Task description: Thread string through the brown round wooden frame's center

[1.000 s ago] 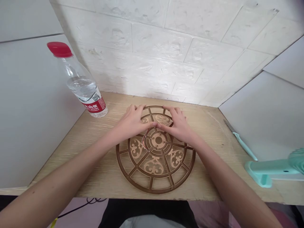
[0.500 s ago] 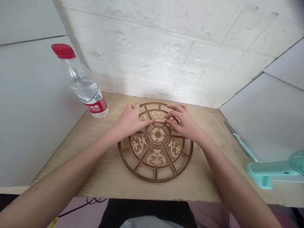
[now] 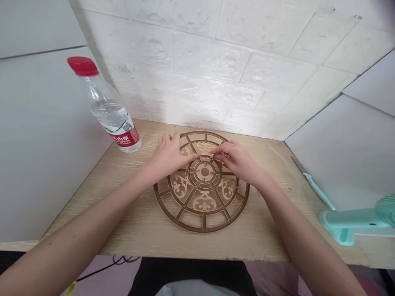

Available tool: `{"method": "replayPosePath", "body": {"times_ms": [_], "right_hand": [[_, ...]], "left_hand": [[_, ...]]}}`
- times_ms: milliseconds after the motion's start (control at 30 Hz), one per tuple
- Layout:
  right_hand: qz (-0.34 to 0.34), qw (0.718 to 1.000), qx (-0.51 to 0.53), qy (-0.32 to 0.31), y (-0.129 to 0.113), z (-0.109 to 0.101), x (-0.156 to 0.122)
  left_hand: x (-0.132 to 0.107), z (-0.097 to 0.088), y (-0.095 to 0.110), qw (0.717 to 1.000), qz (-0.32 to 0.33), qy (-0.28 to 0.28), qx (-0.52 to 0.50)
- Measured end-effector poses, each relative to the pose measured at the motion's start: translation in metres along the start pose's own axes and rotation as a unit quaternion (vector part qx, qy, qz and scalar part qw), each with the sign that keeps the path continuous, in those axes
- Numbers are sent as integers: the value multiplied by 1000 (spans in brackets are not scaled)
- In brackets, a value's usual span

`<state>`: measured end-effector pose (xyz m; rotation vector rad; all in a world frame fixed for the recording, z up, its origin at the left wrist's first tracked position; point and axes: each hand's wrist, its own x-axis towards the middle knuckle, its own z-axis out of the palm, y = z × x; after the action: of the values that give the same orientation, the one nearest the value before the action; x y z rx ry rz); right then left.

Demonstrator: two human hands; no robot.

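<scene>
A round brown openwork frame (image 3: 204, 225), like a wheel with scroll ornaments and a hub in the middle, lies on the table. My left hand (image 3: 168, 155) holds its upper left side, fingers bent at the outer rim and thumb stretched to the inner ring. A thin pale wire or thread (image 3: 206, 156) runs along the top of that ring, by the left thumb tip. My right hand (image 3: 236, 160) pinches this strand between thumb and fingertips over the frame's upper right. More of the strand shows at the ring's left and below the right palm.
A water bottle (image 3: 115, 123) with a red cap stands at the back left. On the right lie a knife (image 3: 317, 191) with a teal handle and a teal handheld fan (image 3: 354, 220). White panels flank the table (image 3: 129, 230), and a brick-pattern wall (image 3: 197, 70) rises behind.
My right fingers have drawn closer together on the strand and moved slightly left. The frame's near edge has shifted a little away from me. My left hand is almost still.
</scene>
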<state>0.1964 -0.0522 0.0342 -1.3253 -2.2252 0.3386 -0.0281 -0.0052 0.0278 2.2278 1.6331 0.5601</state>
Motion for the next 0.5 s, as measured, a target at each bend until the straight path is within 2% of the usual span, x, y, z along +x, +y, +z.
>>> {"method": "replayPosePath", "body": {"times_ms": [233, 500], "right_hand": [[-14, 999, -23, 26, -5, 5, 0], [-4, 999, -36, 19, -9, 6, -1]], "left_hand": [[1, 0, 0, 1000, 0, 8, 11], [0, -1, 2, 1000, -1, 6, 20]]}}
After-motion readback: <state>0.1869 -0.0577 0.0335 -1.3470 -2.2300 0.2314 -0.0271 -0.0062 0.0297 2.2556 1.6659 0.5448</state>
